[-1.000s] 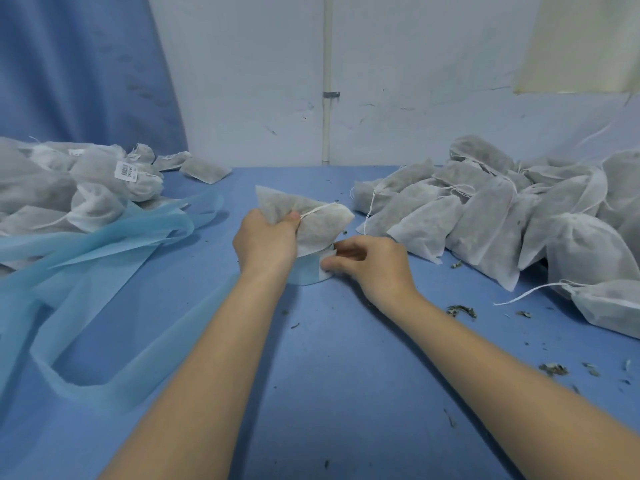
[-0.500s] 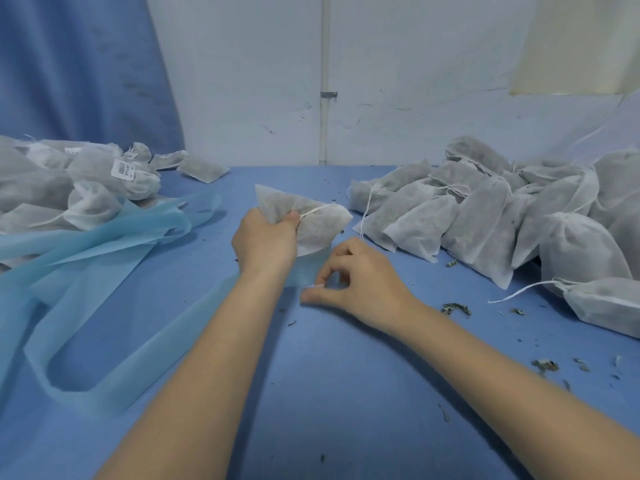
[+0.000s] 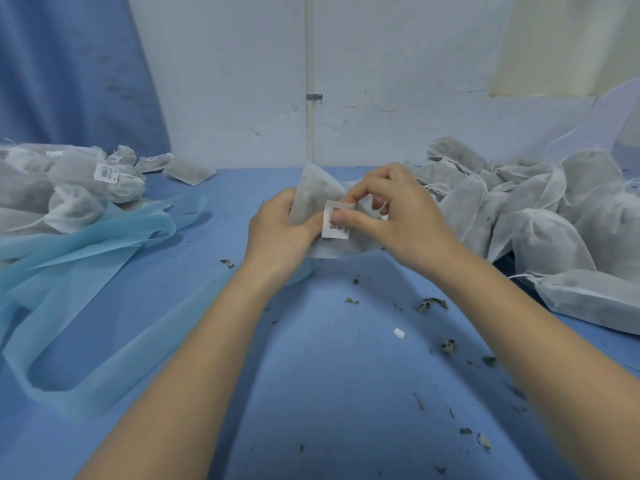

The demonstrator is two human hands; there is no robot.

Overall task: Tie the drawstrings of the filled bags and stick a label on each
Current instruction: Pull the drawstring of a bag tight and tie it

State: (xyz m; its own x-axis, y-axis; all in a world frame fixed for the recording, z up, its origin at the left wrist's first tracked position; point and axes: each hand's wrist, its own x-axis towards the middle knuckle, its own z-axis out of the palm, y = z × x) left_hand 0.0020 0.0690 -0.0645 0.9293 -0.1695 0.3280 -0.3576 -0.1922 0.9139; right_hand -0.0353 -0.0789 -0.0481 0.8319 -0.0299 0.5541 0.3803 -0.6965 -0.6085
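The right hand (image 3: 398, 216) is now up at the bag (image 3: 313, 192), and a label (image 3: 334, 225) is with it. One second ago this hand was low on the worktop (image 3: 346, 375), next to a small roll under the bag; half a second ago it pinched something small there. Now its thumb lies on the face of the label and its index finger is curled above the top edge, so the hand pinches the label and presses it against the bag. The label is white with black bars, and it sits on the front of the bag, touching it.

The left hand (image 3: 280, 230) has not let go. It grips the bag from the left side, fingers curled behind the cloth and thumb in front, just beside the label. The bag is held above the worktop, between the two hands, a little nearer than before.

I judge that the label is taken and the sticking step is under way for this bag. I cannot tell if the drawstring is already tied, because the hands hide the neck.

Labelled bags (image 3: 86, 178) lie at the left, and a larger pile (image 3: 519, 209) without labels waits at the right, so much work remains.
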